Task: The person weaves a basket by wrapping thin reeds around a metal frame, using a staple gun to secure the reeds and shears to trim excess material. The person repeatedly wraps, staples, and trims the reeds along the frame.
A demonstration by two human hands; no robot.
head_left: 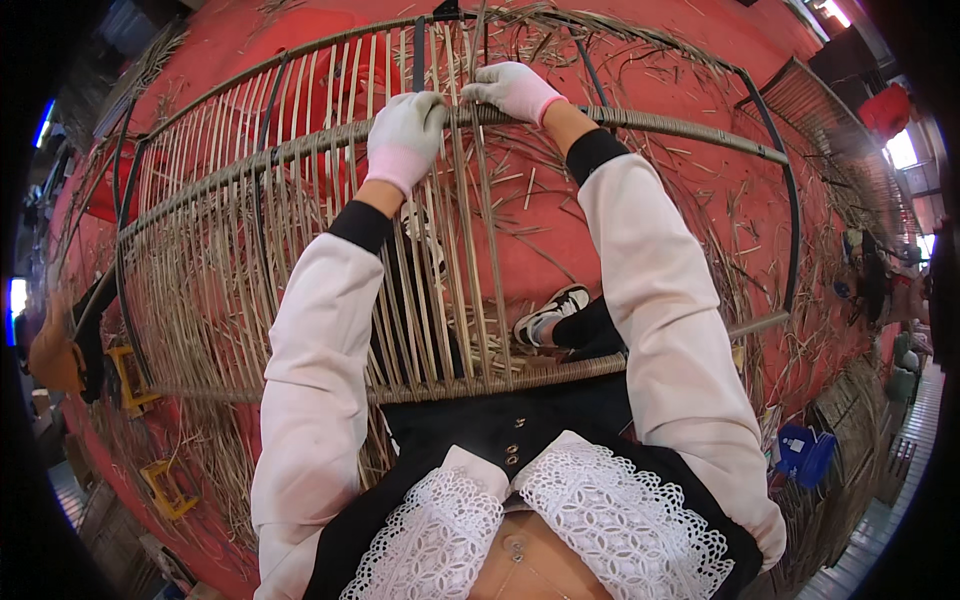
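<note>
As gloved hands [405, 132] [515, 92] touch a wrapped bar [680, 124], tan strips [489, 215], red floor [545, 235]

Red floor [565, 235] here, and what a litter: dry strips [215, 465] strewn across it, a yellow stand [155, 478] at lower left, possibly a blue tub [805, 455] at right.

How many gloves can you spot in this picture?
2. One glove is on the left hand, the other glove on the right hand, both at the wrapped bar. Others may be hidden in the cluttered background.
</note>
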